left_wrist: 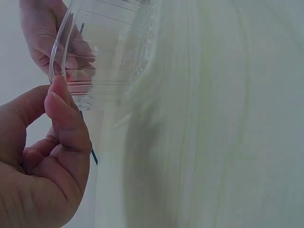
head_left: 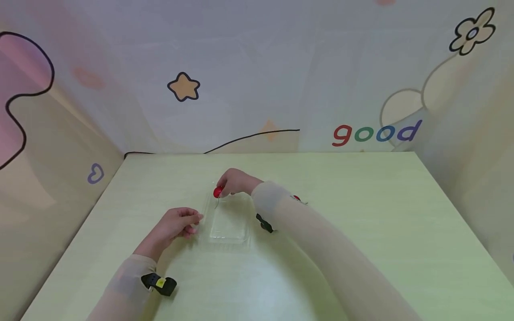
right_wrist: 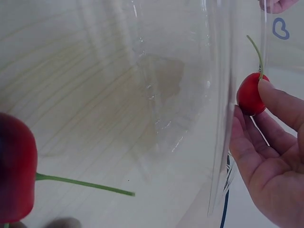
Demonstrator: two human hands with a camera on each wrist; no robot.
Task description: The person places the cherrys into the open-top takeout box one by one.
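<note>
The cherry (head_left: 217,192) was over the far left part of the clear box (head_left: 229,223), grasped between the thumb and fingers of the right hand (head_left: 237,180), its thin stem loose; whether it touched the plastic could not be told. It was probably light, firm and smooth-skinned, hence a little slippery; if real, it would bruise under a hard squeeze. A gentle hold across its round sides would suit it, sparing the stem any pull. The fingers of the left hand (head_left: 178,221) pinched the box's left rim. The box looked thin-walled and light, likely to flex or slide, and the rim seemed its best place to hold. A second cherry (head_left: 296,197) lay to the right, partly hidden by the right sleeve (head_left: 313,232).

The surface (head_left: 361,200) was pale and faintly grained, with soft shadows across it. Beyond its far edge rose a light backdrop (head_left: 257,89), printed with a star (head_left: 184,87) toward the left and, toward the right, a flower (head_left: 472,32) above the word "good" (head_left: 363,133); a small heart (head_left: 95,174) marked the left side.
</note>
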